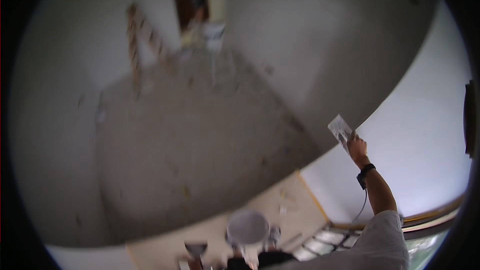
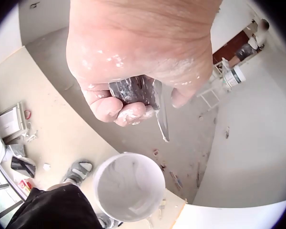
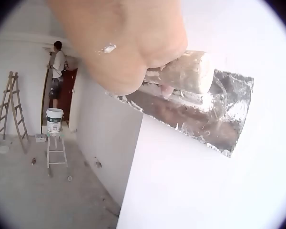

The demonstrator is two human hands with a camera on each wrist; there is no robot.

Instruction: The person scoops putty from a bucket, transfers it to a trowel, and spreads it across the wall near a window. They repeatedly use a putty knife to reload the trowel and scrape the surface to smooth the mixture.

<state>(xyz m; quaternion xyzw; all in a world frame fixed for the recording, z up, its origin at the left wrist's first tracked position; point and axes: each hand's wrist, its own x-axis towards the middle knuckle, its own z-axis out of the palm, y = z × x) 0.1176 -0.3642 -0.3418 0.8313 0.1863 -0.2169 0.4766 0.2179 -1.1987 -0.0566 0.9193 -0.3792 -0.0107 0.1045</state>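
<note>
My right hand (image 1: pixel 357 149) is stretched out to the right and grips a plastering trowel (image 1: pixel 340 129) by its handle. In the right wrist view the metal trowel blade (image 3: pixel 190 119), smeared with white, lies close over the white wall (image 3: pixel 190 191). My left hand (image 2: pixel 138 52), flecked with white, has its fingers curled around the dark handle (image 2: pixel 128 89) of a putty knife. The putty knife's wide blade (image 1: pixel 196 248) shows low in the head view. Below the left hand stands a white bucket (image 2: pixel 128 188), pale inside, by my feet.
A wooden stepladder (image 3: pixel 12 109) stands at the far left. Near the doorway, a labelled bucket (image 3: pixel 54 120) sits on a small white step stool (image 3: pixel 56 155), and another person (image 3: pixel 57 71) stands raised. Framed items (image 2: pixel 12 121) and debris lie on the pale floor surface.
</note>
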